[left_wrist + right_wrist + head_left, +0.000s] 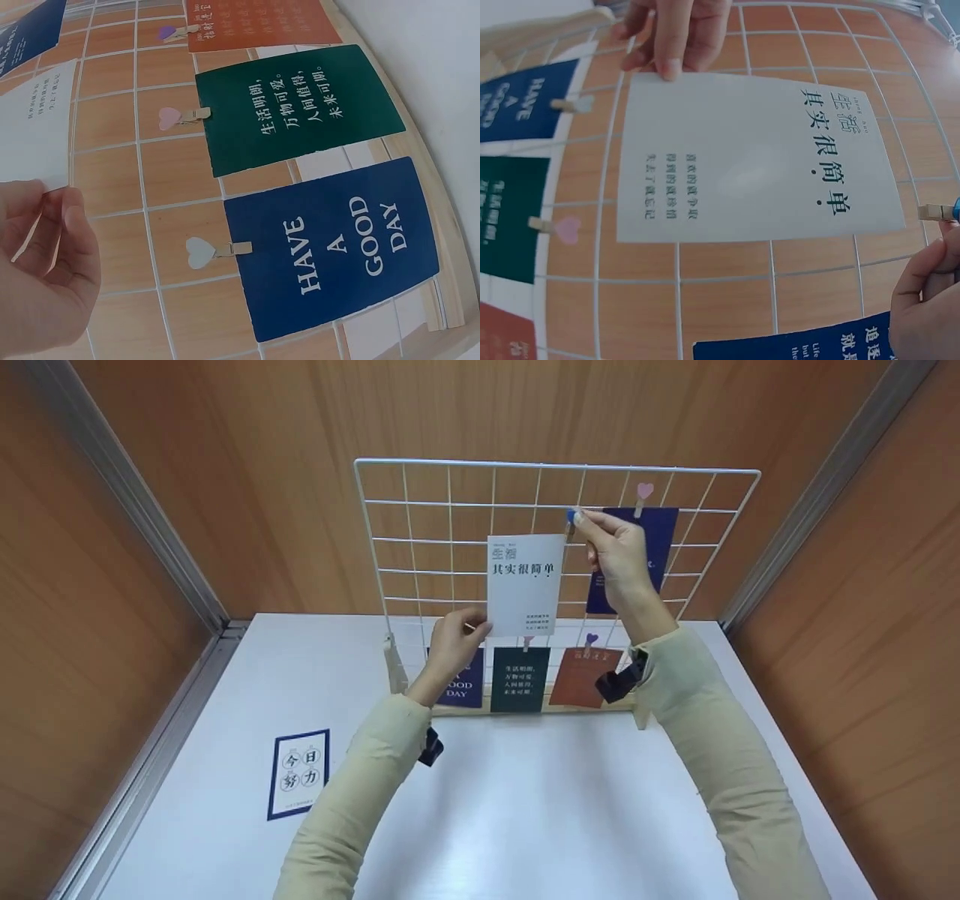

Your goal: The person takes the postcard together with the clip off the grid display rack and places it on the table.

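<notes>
A white card [525, 592] printed with black characters stands against a white wire grid [559, 466]. My left hand [456, 643] pinches its lower left corner between thumb and fingers. Just off the card's upper right corner, my right hand [621, 551] pinches a small wooden clothespin [934, 213] with a blue decoration. In the right wrist view the clothespin's tip points at the card's edge. Behind the right hand hangs a dark blue card [658, 532], partly covered, under a pink heart clothespin [645, 492].
Along the grid's bottom hang a blue card [337, 255], a green card [300, 112] and an orange-red card [262, 26], each with a heart clothespin. A blue-bordered card [298, 774] lies on the white table [487, 810] at left. Wood-grain panels [225, 472] enclose the space.
</notes>
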The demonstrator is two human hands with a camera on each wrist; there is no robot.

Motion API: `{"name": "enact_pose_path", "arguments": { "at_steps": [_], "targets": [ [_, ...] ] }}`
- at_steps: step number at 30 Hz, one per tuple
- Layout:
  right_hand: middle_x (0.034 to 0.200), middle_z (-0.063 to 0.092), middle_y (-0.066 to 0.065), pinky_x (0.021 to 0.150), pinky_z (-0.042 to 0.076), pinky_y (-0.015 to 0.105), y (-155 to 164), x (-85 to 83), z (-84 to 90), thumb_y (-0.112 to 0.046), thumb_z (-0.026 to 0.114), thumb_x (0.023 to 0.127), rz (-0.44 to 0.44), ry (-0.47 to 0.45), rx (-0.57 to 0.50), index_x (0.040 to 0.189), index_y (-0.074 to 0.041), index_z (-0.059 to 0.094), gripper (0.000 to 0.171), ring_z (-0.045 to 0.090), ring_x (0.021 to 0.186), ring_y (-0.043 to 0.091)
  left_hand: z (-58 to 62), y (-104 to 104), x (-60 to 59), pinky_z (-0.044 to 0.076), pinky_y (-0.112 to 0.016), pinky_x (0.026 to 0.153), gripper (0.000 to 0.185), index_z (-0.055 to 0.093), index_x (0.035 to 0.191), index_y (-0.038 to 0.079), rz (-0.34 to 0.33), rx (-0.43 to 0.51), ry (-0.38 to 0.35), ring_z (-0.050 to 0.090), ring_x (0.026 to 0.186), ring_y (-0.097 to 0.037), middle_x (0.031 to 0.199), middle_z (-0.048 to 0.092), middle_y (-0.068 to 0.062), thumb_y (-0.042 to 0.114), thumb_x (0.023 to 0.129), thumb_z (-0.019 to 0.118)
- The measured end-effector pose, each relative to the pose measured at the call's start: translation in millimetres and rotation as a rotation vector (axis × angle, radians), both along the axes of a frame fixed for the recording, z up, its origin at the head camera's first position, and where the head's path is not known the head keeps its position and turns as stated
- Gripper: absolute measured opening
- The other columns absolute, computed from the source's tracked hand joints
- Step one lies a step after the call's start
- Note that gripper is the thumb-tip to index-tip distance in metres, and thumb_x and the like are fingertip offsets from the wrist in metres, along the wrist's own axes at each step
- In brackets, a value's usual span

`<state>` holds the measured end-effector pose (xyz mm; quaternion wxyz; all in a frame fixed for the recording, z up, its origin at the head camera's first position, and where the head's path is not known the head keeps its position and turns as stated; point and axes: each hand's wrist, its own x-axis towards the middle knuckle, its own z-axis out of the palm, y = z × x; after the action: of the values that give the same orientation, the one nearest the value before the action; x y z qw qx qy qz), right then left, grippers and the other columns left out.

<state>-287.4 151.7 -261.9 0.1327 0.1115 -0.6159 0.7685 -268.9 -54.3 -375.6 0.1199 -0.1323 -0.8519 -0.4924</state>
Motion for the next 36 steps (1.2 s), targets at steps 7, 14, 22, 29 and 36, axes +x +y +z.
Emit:
{"name": "enact_pose_path", "arguments": {
  "at_steps": [7, 14, 22, 29, 36],
  "targets": [
    [0.053, 0.049, 0.002, 0.037, 0.031, 0.015, 6.5, 4.9, -8.3, -0.007, 0.061, 0.083, 0.014, -0.011, 0.031, 0.087, -0.003, 0.068, 0.009, 0.04, 0.039, 0.006, -2.9, -4.7, 6.1, 0.046, -0.025, 0.064, 0.012, 0.064, 0.092, 0.003, -0.012, 0.01, -0.032, 0.055, 0.072, -0.013, 0.082, 0.06, -0.003, 0.011, 0.087, 0.056],
    [0.053, 0.048, 0.001, 0.039, 0.033, 0.015, 11.8, 8.3, -18.4, -0.008, 0.059, 0.084, 0.015, -0.012, 0.093, 0.091, -0.002, 0.066, 0.012, 0.04, 0.04, 0.006, -5.5, -10.6, 13.7, 0.047, -0.024, 0.062, 0.013, 0.063, 0.093, 0.001, -0.056, 0.033, -0.022, 0.058, 0.073, -0.019, 0.082, 0.06, -0.005, 0.009, 0.086, 0.056],
    [0.051, 0.046, 0.001, 0.038, 0.032, 0.014, 21.4, 11.7, -30.1, -0.009, 0.06, 0.084, 0.023, -0.06, 0.11, 0.088, -0.006, 0.067, 0.009, 0.039, 0.039, 0.006, -10.8, -18.5, 19.9, 0.047, -0.026, 0.063, 0.014, 0.062, 0.095, 0.002, -0.066, 0.049, -0.073, 0.058, 0.073, -0.018, 0.083, 0.059, -0.004, 0.01, 0.087, 0.055],
    [0.047, 0.045, -0.002, 0.037, 0.031, 0.014, 31.6, 13.4, -40.4, -0.009, 0.059, 0.084, 0.016, -0.087, 0.133, 0.084, -0.011, 0.067, 0.008, 0.038, 0.038, 0.003, -18.1, -26.4, 22.6, 0.046, -0.027, 0.063, 0.014, 0.063, 0.096, 0.003, -0.058, 0.054, -0.09, 0.056, 0.073, -0.02, 0.08, 0.059, -0.003, 0.012, 0.088, 0.055],
    [0.049, 0.047, -0.002, 0.037, 0.031, 0.014, 43.1, 15.6, -51.7, -0.01, 0.06, 0.084, 0.017, -0.107, 0.128, 0.081, -0.012, 0.067, 0.008, 0.039, 0.039, 0.003, -24.6, -35.7, 27.4, 0.047, -0.027, 0.066, 0.014, 0.063, 0.097, 0.003, -0.044, 0.061, -0.132, 0.056, 0.074, -0.018, 0.081, 0.059, -0.003, 0.011, 0.087, 0.055]
  ]
}}
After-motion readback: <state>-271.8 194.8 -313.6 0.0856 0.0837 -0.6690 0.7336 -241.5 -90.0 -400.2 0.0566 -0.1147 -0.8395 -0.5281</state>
